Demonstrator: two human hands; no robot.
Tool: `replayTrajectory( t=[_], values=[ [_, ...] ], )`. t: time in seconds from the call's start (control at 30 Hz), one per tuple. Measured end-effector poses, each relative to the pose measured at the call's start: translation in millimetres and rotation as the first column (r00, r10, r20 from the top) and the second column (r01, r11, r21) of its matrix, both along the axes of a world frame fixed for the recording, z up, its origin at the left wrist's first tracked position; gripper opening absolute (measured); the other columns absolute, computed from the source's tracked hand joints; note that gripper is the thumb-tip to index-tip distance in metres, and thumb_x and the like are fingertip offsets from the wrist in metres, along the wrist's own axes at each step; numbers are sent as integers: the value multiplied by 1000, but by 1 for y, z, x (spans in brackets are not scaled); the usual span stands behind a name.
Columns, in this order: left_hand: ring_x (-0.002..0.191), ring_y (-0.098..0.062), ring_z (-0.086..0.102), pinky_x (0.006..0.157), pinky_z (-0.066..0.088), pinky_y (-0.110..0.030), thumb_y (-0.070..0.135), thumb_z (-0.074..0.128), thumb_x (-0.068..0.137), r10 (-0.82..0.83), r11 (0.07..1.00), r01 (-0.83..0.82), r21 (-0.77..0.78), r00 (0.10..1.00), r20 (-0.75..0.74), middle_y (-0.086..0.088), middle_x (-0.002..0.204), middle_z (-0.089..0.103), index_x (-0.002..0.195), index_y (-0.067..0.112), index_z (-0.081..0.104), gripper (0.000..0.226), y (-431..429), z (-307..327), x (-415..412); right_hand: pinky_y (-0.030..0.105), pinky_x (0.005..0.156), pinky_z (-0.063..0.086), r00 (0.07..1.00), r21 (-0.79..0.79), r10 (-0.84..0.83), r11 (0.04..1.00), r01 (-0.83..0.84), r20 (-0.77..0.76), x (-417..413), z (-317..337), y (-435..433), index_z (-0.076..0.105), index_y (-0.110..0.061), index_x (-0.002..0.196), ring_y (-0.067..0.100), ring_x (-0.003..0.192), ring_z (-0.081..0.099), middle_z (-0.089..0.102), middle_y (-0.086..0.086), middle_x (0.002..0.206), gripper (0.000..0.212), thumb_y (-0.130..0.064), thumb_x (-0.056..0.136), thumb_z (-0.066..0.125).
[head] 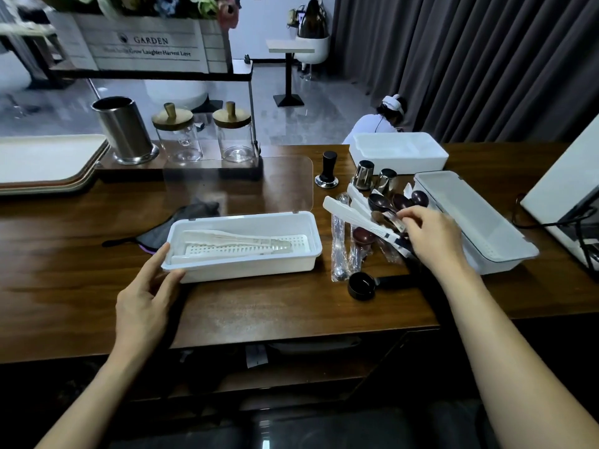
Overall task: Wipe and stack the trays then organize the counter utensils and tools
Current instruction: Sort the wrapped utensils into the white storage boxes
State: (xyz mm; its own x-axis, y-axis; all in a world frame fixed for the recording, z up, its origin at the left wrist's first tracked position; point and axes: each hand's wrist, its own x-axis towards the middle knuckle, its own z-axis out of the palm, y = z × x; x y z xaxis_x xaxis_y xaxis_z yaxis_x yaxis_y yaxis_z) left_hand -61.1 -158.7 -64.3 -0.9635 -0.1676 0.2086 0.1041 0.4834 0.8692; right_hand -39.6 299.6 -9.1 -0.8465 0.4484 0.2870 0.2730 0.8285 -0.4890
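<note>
From the head camera we looked down on a dark wooden counter. Our left hand lay open, its straight fingers touching the near left corner of a white utensil box. The box's clear lid stood raised, and white tongs lay inside. Behind the box sat a grey cloth.

Our right hand curled over a heap of utensils in the middle right of the counter, between the open box and a second white box with its lid down. We could not tell whether its fingers gripped any piece. A black scoop lay at the near end of the heap, with a tamper and two steel cups behind it.

The stacked trays rested at the far left, beside a steel canister and two lidded glass jars. A third white box stood at the far edge.

Beyond the counter were a glossy grey floor, a dark curtain, a small pedestal table, a planter marked GARDEN and another person low behind the counter.
</note>
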Motion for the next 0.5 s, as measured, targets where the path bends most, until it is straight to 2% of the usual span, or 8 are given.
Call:
replayTrajectory(
  t=[0.1, 0.2, 0.33, 0.5],
  values=[
    [96, -11, 59, 88, 47, -38, 32, 66, 96, -3, 1000, 3, -2, 1000, 6, 7, 111, 64, 144, 41, 55, 50, -2, -2, -1, 39, 90, 48, 987, 81, -27, 997, 14, 161, 2, 4, 16, 68, -28, 125, 28, 112, 60, 71, 3, 119, 28, -29, 98, 60],
    [100, -15, 61, 91, 48, -43, 34, 66, 96, -6, 1000, 6, -14, 1000, 9, 5, 114, 65, 144, 43, 54, 50, -4, -4, -2, 39, 92, 47, 964, 98, -16, 995, -11, 267, 3, 6, 16, 68, -27, 126, 29, 117, 58, 68, 4, 125, 32, -33, 95, 66],
    [102, -15, 62, 89, 48, -40, 32, 67, 97, -5, 1000, 5, -9, 1000, -2, 4, 111, 67, 144, 42, 54, 50, -2, -4, -2, 40, 92, 46, 956, 78, 21, 996, -46, 292, 2, 6, 17, 68, -30, 124, 30, 119, 56, 64, 5, 129, 34, -37, 90, 71],
    [98, -16, 61, 89, 48, -45, 34, 67, 96, 0, 1000, 0, -16, 1000, 1, 3, 108, 66, 144, 43, 54, 50, -2, -4, -2, 42, 97, 49, 950, 75, 49, 994, -76, 309, 1, 2, 19, 64, -31, 130, 29, 118, 57, 63, 6, 129, 48, -40, 84, 76]
  ],
)
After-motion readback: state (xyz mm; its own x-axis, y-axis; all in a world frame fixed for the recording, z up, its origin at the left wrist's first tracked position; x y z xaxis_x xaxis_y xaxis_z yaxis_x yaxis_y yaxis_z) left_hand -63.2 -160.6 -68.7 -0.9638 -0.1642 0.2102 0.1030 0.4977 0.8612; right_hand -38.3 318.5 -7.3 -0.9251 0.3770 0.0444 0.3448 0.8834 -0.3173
